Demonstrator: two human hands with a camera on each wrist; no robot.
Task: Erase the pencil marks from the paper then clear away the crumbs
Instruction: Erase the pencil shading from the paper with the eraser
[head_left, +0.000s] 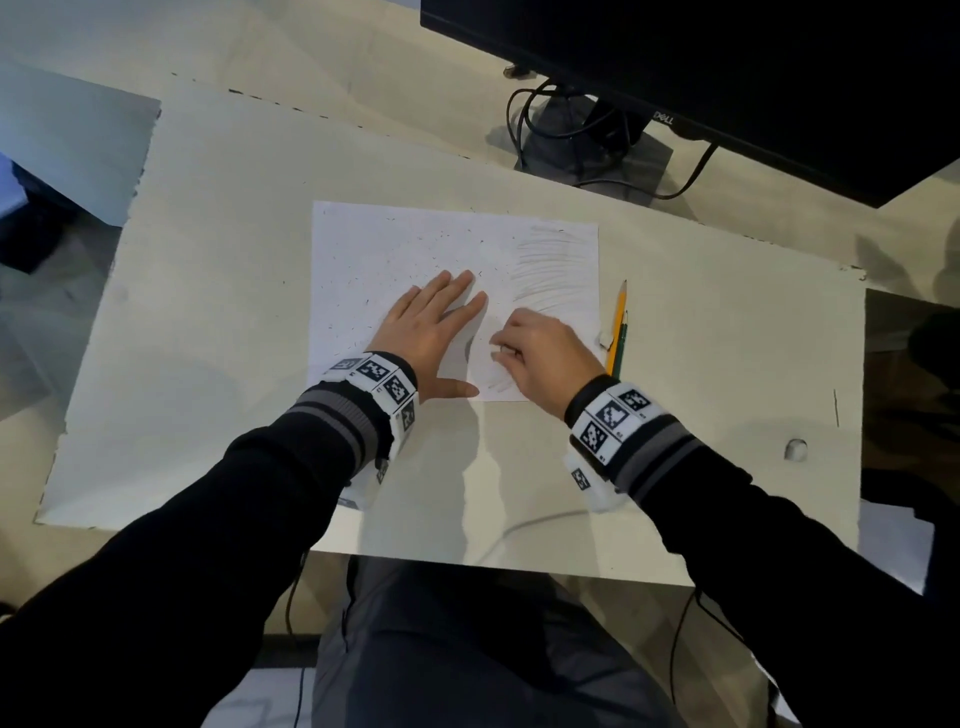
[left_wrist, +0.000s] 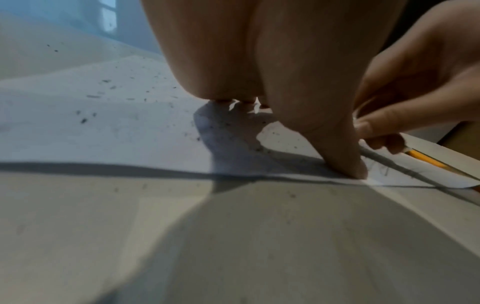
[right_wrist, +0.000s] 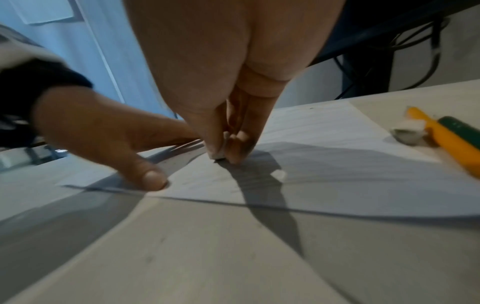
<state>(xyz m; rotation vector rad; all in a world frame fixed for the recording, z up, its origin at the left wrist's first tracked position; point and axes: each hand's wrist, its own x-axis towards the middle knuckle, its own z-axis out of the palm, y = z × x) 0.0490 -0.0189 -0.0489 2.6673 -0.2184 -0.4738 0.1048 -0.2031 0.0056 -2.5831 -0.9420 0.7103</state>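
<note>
Dark sleeves (head_left: 208, 519) fill the lower corners of the head view. Left hand (head_left: 431, 332) lies flat on the paper (head_left: 395, 249) at frame centre, fingers straight and spread, thumb (left_wrist: 342, 156) pressing the near edge. Right hand (head_left: 545, 358) sits just right of it, fingers curled, pinching a small white eraser (right_wrist: 217, 153) whose tip touches the sheet.

Paper: long axis runs left to right across the frame. Pencil marks (head_left: 550, 265) remain as slanted strokes in its right part; dark crumbs (head_left: 374, 291) scatter over its left and centre.

Right of the sheet, a yellow pencil (head_left: 619, 327) and a green pencil (head_left: 621, 348) lie side by side, tips toward the top of the frame, long axes near vertical. A second white eraser (head_left: 605, 339) touches the yellow pencil. A monitor (head_left: 727, 78) occupies the upper right on the white table (head_left: 208, 312).
</note>
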